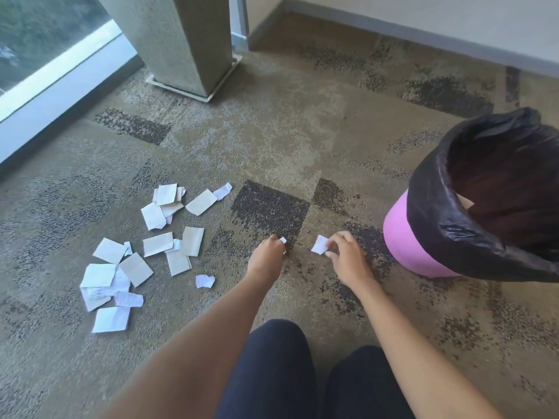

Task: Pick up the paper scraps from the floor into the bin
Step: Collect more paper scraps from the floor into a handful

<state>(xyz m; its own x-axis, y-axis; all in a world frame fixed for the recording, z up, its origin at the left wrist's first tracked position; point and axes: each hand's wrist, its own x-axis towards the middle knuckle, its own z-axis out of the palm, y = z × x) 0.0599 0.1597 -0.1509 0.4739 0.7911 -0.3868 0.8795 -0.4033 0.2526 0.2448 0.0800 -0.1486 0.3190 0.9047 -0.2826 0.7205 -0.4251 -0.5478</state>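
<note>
Low over a patterned carpet [287, 140], a crouching person's dark-clad knees [266, 367] fill the near edge as both bare arms reach forward. Just beyond, the left hand [267, 252] is curled nearly closed, pinching a small white scrap [283, 239] at its fingertips; the right hand [344, 252] grips a larger white scrap [320, 244] between thumb and fingers, that piece tilted so its long axis runs from lower left to upper right, its free corner pointing away from the person. Both hands hover at or just above the floor; contact cannot be told.

Left of the hands lies the main litter: a loose scatter of paper scraps [145, 252], white and tan, mostly flat rectangles, some overlapping, spread in a band running from the near left toward the far middle of the carpet. One torn white piece [205, 280] sits apart, nearest the left wrist.

Right of the hands stands the bin [402, 237], pink, upright, lined with a black bag [429, 207] folded over its rim, mouth open upward, with one tan piece showing inside.

Collection appears to be at an early stage. Next, by judgement, the held scraps must be carried right and released over the open mouth, before a return for the pile.

Farther off, a concrete pillar [187, 40] rises beside a window [45, 40].
</note>
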